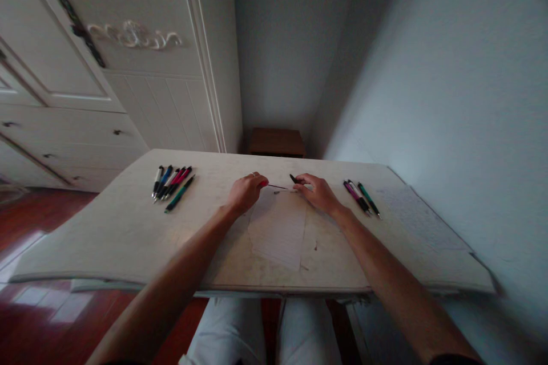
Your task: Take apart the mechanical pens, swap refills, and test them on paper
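Observation:
My left hand (245, 193), with a ring on one finger, is closed in a pinch near the back of the paper. From its fingertips a thin dark stick like a pen refill (277, 186) points right toward my other hand. Something red shows at those fingertips, too small to make out. My right hand (317, 193) is closed around a black pen part (293, 178), whose dark end sticks out up and left; the rest is hidden by the fingers. A white sheet of paper (277, 231) lies between my forearms, with a tiny dark piece (276, 193) by its far edge.
Several pens (171, 184) lie in a group on the left of the white table (115, 245). On the right are purple pens (357, 197) and a green pen (369, 199), beside a written sheet (422, 217). A wall borders the right side; a white cabinet (171, 97) stands behind left.

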A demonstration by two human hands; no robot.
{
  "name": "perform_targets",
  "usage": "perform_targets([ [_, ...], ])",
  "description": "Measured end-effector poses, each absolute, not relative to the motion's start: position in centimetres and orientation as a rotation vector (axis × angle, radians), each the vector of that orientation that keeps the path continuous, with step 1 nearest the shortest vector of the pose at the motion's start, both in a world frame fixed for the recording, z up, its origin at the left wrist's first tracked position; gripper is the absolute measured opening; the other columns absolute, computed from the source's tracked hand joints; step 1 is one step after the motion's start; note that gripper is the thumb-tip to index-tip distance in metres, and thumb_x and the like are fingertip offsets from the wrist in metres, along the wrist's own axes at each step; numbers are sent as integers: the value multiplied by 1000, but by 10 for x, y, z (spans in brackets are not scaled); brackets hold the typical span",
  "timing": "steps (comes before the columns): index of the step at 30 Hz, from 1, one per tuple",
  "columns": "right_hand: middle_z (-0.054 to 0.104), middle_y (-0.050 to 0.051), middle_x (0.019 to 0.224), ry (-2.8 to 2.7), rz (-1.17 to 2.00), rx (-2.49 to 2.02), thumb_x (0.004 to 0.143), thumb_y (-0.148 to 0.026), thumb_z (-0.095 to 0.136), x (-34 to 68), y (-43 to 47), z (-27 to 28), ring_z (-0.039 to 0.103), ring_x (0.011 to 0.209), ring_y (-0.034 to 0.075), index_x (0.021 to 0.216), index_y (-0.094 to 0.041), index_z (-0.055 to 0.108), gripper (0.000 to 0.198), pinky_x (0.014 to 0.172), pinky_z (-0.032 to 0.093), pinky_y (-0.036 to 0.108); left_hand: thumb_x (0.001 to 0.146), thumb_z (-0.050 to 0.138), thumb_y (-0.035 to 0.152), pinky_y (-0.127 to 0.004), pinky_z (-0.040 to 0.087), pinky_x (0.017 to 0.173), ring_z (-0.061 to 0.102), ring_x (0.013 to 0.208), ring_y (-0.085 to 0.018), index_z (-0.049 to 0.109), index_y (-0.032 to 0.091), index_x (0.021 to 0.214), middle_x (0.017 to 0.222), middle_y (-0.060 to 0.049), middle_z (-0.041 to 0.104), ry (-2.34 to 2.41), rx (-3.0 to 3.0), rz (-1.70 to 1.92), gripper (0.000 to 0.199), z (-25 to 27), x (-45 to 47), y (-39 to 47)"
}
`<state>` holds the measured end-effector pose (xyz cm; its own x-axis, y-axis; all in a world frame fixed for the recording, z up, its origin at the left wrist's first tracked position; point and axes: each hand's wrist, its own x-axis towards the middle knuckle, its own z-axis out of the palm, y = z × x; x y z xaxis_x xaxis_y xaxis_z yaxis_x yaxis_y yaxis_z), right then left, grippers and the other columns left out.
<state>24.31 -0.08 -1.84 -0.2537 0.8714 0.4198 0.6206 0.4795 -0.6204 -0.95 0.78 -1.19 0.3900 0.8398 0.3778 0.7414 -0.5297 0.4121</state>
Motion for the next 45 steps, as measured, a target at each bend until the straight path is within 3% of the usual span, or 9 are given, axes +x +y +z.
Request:
perform_targets([
  [8,77,7,98,-1933,509,-1194,93,-32,50,240,-4,-16,70,101,23,126,-20,57,36,97,48,39,92,51,20,-29,49,84,67,93,-21,73,22,103,100,-6,74,1425,2431,815,25,-16,-9,11],
  [14,76,8,98,-1915,513,-1207,91,-33,52,241,-2,-18,70,101,24,111,-20,61,26,92,49,39,91,55,25,-32,50,89,68,98,-23,72,21,110,107,-8,74,1394,2357,782,26,-17,-12,13],
  [19,76,8,95,-1883,531,-1205,90,-35,52,243,0,-20,70,97,23,105,-20,59,22,89,50,38,84,65,33,-27,53,78,70,84,-19,70,19,111,98,-7,75,1333,2146,1001,31,-12,-18,17],
  [24,75,6,93,-1819,572,-1193,90,-35,51,244,2,-20,71,93,21,104,-21,56,20,86,50,36,86,57,30,-26,52,73,65,75,-15,70,15,106,95,-7,73,1498,1999,1236,28,-5,-27,24],
  [27,74,6,93,-1781,563,-1209,88,-36,53,244,3,-19,70,91,21,100,-22,57,19,84,51,35,79,55,18,-29,52,75,63,74,-16,67,14,109,95,-7,72,1633,2029,1175,32,-8,-30,27],
  [30,72,5,93,-1773,487,-1235,85,-38,55,245,4,-20,68,88,20,95,-22,59,19,82,51,35,74,50,9,-31,51,83,64,86,-19,67,13,107,99,-9,70,1629,2176,1023,37,-12,-30,27],
  [36,67,5,83,-1776,330,-1261,82,-38,55,248,7,-19,60,71,17,83,-19,63,20,71,48,30,76,49,9,-34,48,91,63,96,-23,70,17,102,100,-9,71,1534,2450,782,35,-14,-27,21],
  [40,67,4,78,-1757,371,-1302,80,-37,56,249,7,-20,60,68,17,86,-19,65,20,67,47,29,80,50,13,-34,49,89,63,95,-23,72,18,100,99,-8,72,1539,2465,769,30,-13,-28,21],
  [45,69,2,77,-1757,421,-1308,80,-33,58,248,7,-23,64,69,18,106,-19,65,31,71,50,30,84,50,17,-34,49,88,64,95,-22,72,18,100,98,-8,72,1517,2480,776,27,-16,-29,23],
])
